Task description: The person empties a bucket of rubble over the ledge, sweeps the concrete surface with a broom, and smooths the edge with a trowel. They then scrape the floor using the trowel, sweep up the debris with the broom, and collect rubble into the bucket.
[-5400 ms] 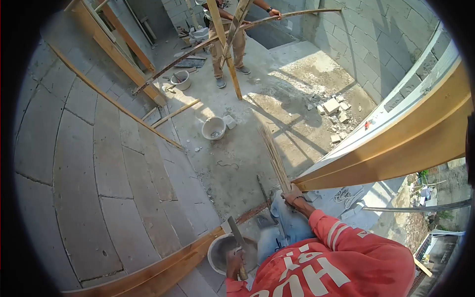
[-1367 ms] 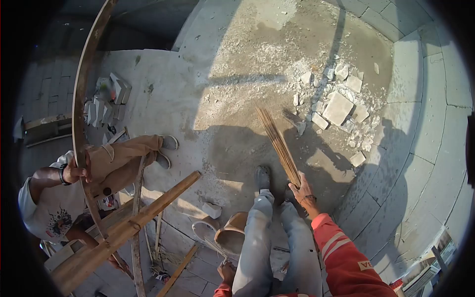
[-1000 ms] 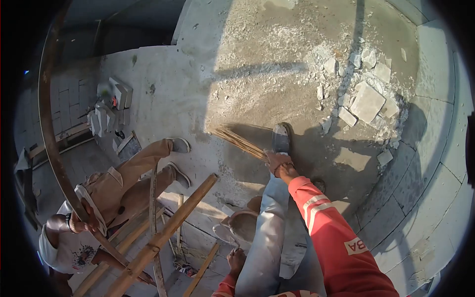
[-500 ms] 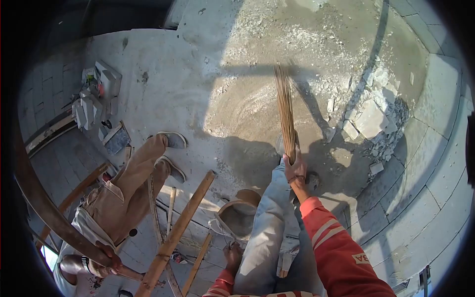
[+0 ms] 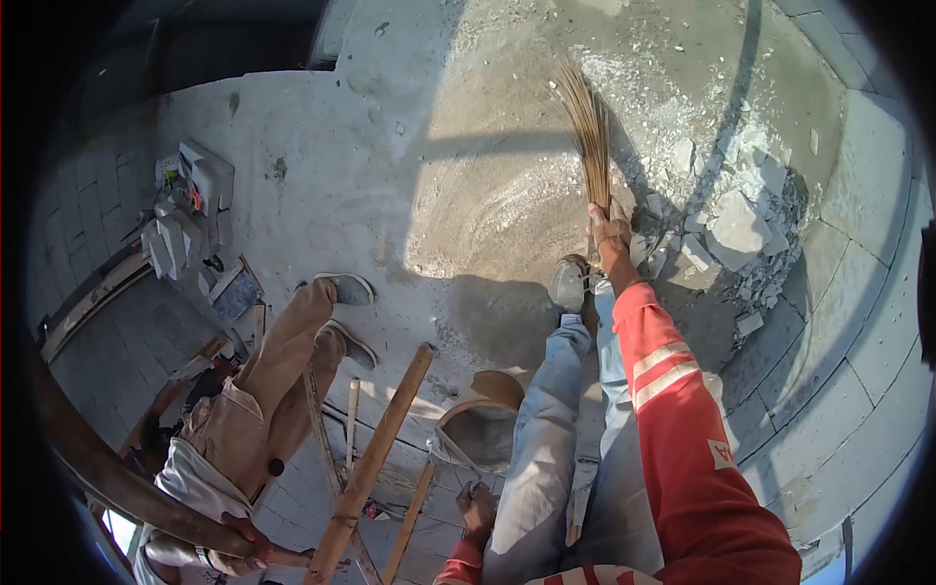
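My right hand [image 5: 610,232] is closed round the bound end of a stick broom [image 5: 591,146], whose thin bristles fan out over the dusty concrete floor. White rubble [image 5: 738,230], chunks and crumbs, lies heaped just right of the broom. Low in the view, my left hand [image 5: 477,509] hangs beside my left leg with its fingers curled. Whether anything is in them does not show clearly. Close above it sits a round basin [image 5: 480,436] with a thin pale wire or cord at its side.
At the left stands another person [image 5: 258,409], one hand on a wooden handle. Wooden planks [image 5: 375,458] rise between us. A block wall [image 5: 858,273] curves along the right. Broken blocks [image 5: 180,229] lie far left, and a dark opening [image 5: 234,39] is at the top left.
My right hand has moved forward and slightly right with the broom, whose bristles are now spread and bent up-left. My foot has come into view. The other person's hands have shifted slightly.
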The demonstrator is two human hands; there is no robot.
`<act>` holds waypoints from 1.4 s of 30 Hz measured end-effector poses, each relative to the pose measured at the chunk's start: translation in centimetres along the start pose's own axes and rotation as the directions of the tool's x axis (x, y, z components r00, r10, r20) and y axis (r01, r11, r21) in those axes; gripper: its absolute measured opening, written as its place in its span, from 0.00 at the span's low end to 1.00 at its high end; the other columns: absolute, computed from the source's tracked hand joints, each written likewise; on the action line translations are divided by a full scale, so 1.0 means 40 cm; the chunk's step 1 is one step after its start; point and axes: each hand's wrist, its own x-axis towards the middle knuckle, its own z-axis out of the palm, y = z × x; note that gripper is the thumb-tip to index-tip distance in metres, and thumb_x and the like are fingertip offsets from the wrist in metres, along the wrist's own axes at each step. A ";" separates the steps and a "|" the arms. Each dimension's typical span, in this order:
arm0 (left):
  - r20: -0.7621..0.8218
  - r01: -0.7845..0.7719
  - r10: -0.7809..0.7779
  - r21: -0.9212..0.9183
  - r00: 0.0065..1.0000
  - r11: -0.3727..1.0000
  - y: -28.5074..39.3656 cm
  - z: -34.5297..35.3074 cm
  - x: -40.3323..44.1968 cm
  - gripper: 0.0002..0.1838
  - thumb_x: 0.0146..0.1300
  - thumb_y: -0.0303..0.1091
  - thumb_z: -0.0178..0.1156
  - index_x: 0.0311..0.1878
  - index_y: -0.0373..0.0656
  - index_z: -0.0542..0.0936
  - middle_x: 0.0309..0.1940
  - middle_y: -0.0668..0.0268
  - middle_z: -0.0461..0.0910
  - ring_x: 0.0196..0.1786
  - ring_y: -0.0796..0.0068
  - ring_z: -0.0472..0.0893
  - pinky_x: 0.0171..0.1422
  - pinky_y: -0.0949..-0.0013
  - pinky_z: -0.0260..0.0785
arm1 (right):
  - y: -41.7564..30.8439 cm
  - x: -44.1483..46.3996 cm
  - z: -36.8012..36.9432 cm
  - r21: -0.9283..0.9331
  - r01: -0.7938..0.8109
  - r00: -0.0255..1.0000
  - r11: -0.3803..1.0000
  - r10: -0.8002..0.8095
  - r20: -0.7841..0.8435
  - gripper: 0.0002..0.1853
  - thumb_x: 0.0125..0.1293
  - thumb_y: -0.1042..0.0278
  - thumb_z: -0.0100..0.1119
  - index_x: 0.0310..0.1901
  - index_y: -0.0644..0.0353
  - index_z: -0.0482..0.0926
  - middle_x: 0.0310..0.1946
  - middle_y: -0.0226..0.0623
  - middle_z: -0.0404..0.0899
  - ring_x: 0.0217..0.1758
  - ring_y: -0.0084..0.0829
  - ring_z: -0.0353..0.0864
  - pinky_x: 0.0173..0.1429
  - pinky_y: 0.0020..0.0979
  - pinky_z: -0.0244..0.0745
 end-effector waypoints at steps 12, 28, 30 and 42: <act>-0.007 -0.030 0.033 0.217 0.999 0.976 0.063 0.123 -0.066 0.06 0.57 0.28 0.57 0.26 0.39 0.73 0.14 0.73 0.65 0.16 0.83 0.62 0.20 0.76 0.55 | -0.050 -0.268 0.133 -0.628 0.404 0.874 0.665 -0.079 0.479 0.33 0.61 0.55 0.59 0.68 0.47 0.60 0.36 0.49 0.81 0.34 0.48 0.82 0.40 0.45 0.78; -0.111 -0.130 0.201 0.454 0.973 0.882 0.230 0.143 0.007 0.06 0.52 0.31 0.53 0.23 0.40 0.73 0.12 0.68 0.67 0.16 0.78 0.67 0.20 0.73 0.57 | -0.271 0.117 -0.170 -0.420 0.076 0.996 0.904 -0.088 -0.011 0.32 0.60 0.51 0.61 0.63 0.53 0.64 0.41 0.52 0.81 0.38 0.52 0.82 0.41 0.45 0.77; -0.100 -0.218 0.291 0.450 0.951 0.866 0.342 0.218 0.022 0.06 0.53 0.31 0.53 0.24 0.41 0.72 0.12 0.69 0.66 0.15 0.78 0.67 0.20 0.73 0.58 | -0.242 0.053 -0.176 -0.569 0.354 0.930 0.742 -0.343 0.131 0.34 0.61 0.52 0.61 0.64 0.53 0.59 0.39 0.56 0.80 0.38 0.55 0.82 0.39 0.47 0.76; 0.008 -0.564 0.564 -0.005 0.826 0.826 0.831 0.614 0.252 0.02 0.58 0.25 0.50 0.30 0.42 0.72 0.17 0.71 0.65 0.15 0.78 0.65 0.21 0.72 0.64 | -0.201 0.200 0.340 -0.529 0.740 0.656 0.416 -0.273 0.703 0.25 0.63 0.55 0.57 0.59 0.56 0.66 0.43 0.53 0.79 0.46 0.51 0.80 0.46 0.48 0.76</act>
